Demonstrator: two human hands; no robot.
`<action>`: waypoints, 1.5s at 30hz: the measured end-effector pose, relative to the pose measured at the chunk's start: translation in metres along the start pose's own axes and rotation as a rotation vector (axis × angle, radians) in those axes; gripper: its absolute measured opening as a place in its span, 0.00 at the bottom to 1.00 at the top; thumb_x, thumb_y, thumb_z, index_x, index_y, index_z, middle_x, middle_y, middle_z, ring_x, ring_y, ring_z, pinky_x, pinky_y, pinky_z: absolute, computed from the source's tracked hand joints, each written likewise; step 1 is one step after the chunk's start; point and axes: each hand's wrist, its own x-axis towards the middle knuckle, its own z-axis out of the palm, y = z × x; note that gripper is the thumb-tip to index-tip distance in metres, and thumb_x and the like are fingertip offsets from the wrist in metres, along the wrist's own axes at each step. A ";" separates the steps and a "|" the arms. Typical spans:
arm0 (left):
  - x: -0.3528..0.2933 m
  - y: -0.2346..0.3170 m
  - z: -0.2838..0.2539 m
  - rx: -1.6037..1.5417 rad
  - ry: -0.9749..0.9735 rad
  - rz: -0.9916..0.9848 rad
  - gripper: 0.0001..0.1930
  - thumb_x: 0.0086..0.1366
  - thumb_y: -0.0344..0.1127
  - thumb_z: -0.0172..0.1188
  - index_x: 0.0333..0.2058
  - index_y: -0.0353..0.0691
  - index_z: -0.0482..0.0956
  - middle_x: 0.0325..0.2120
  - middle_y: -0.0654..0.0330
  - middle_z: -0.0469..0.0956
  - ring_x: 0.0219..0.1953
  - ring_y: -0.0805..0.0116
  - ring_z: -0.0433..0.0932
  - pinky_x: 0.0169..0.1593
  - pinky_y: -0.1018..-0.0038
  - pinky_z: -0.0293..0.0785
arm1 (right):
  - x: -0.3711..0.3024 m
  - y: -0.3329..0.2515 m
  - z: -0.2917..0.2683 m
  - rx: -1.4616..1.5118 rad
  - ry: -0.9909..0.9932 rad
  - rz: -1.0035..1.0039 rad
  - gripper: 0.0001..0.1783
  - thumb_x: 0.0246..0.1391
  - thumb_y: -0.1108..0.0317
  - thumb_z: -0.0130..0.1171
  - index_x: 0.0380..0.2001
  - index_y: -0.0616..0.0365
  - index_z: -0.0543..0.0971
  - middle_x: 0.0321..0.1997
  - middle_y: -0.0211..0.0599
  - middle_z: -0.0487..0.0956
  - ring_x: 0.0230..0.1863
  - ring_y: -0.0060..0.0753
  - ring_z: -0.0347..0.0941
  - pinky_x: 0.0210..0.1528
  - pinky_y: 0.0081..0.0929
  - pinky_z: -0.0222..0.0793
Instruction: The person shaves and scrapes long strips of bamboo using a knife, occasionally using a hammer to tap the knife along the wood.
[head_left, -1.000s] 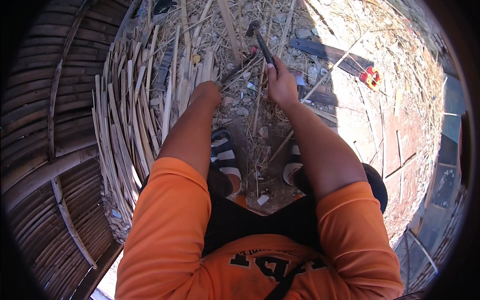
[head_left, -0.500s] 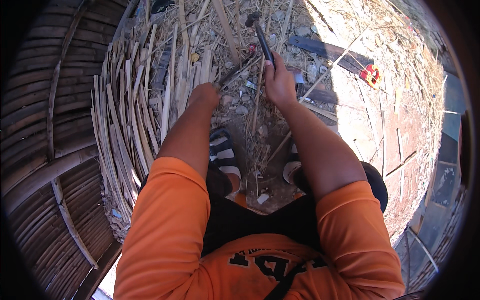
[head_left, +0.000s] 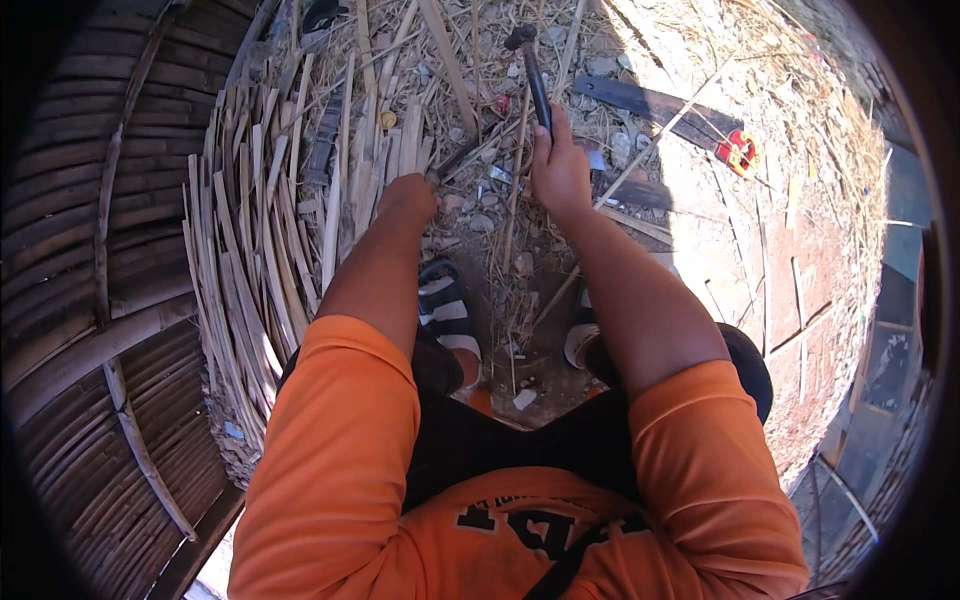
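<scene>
My right hand (head_left: 560, 175) is closed around the dark handle of a hammer (head_left: 540, 95). The hammer tilts up and away from me, its head at the far end, raised over the littered ground. To the left, my closed left hand (head_left: 408, 198) grips a dark narrow bar (head_left: 458, 160) that points forward and right. Its kind cannot be made out, and my fist hides its near end. Beyond the right hand lies a handsaw (head_left: 650, 104) with a dark blade and a red and yellow handle, partly in sunlight.
Many split bamboo strips (head_left: 245, 210) lie in a long pile at my left, beside a bamboo slat wall (head_left: 70, 140). Straw, stones and scraps cover the ground. A thin stick (head_left: 655, 143) crosses toward the saw. My sandalled feet (head_left: 445, 300) stand below the hands.
The dark bar in my left hand has swung or drawn back, and less of its length shows. The hammer has become slightly more upright. Both hands keep their grips.
</scene>
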 end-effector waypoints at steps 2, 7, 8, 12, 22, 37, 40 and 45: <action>-0.001 0.004 -0.005 0.012 -0.050 -0.030 0.23 0.62 0.49 0.70 0.50 0.39 0.84 0.51 0.49 0.82 0.55 0.48 0.80 0.57 0.58 0.78 | -0.010 0.024 0.008 -0.081 -0.090 0.027 0.28 0.71 0.51 0.44 0.68 0.51 0.65 0.43 0.69 0.81 0.50 0.72 0.78 0.55 0.57 0.71; 0.001 -0.005 0.003 0.008 -0.049 0.035 0.28 0.60 0.53 0.71 0.48 0.35 0.83 0.48 0.44 0.83 0.53 0.45 0.81 0.57 0.57 0.76 | -0.002 0.053 0.017 -0.184 -0.174 -0.048 0.27 0.72 0.51 0.43 0.68 0.51 0.67 0.43 0.68 0.82 0.50 0.71 0.78 0.55 0.58 0.71; 0.000 -0.004 0.001 0.003 -0.043 0.042 0.28 0.60 0.53 0.72 0.48 0.35 0.83 0.48 0.43 0.83 0.53 0.45 0.81 0.57 0.57 0.76 | 0.001 0.049 0.015 -0.140 -0.134 -0.039 0.28 0.72 0.51 0.43 0.68 0.51 0.67 0.44 0.67 0.82 0.50 0.71 0.78 0.55 0.58 0.71; -0.002 -0.006 -0.002 0.012 0.016 0.064 0.28 0.60 0.53 0.71 0.47 0.34 0.82 0.47 0.43 0.83 0.53 0.45 0.81 0.56 0.56 0.76 | 0.003 0.009 0.002 -0.032 -0.062 0.051 0.28 0.71 0.50 0.44 0.68 0.50 0.68 0.46 0.65 0.82 0.51 0.70 0.78 0.57 0.57 0.71; -0.011 -0.003 -0.012 0.031 -0.012 0.074 0.25 0.63 0.51 0.69 0.50 0.38 0.83 0.50 0.46 0.83 0.55 0.47 0.80 0.58 0.58 0.77 | 0.004 0.049 0.005 -0.044 -0.032 0.070 0.28 0.71 0.52 0.46 0.69 0.50 0.67 0.50 0.64 0.81 0.53 0.68 0.78 0.56 0.54 0.71; -0.011 -0.003 -0.021 -0.467 -0.177 0.289 0.28 0.57 0.55 0.74 0.42 0.34 0.83 0.34 0.51 0.84 0.38 0.56 0.83 0.44 0.62 0.77 | 0.033 0.064 -0.014 0.217 0.376 0.451 0.35 0.68 0.57 0.50 0.72 0.60 0.58 0.64 0.64 0.73 0.62 0.65 0.73 0.65 0.49 0.65; -0.014 0.010 -0.024 -0.531 -0.249 0.205 0.23 0.60 0.52 0.73 0.40 0.36 0.82 0.28 0.59 0.81 0.27 0.67 0.77 0.34 0.67 0.74 | 0.027 0.043 -0.022 0.435 0.288 0.607 0.38 0.66 0.60 0.54 0.74 0.57 0.54 0.64 0.61 0.73 0.56 0.59 0.76 0.52 0.44 0.72; -0.030 0.035 -0.045 -0.742 -0.370 0.235 0.22 0.63 0.52 0.72 0.34 0.38 0.78 0.22 0.61 0.78 0.20 0.71 0.74 0.27 0.70 0.73 | 0.040 0.102 -0.019 0.310 0.419 0.512 0.39 0.66 0.64 0.55 0.75 0.53 0.52 0.61 0.61 0.74 0.43 0.51 0.81 0.37 0.40 0.77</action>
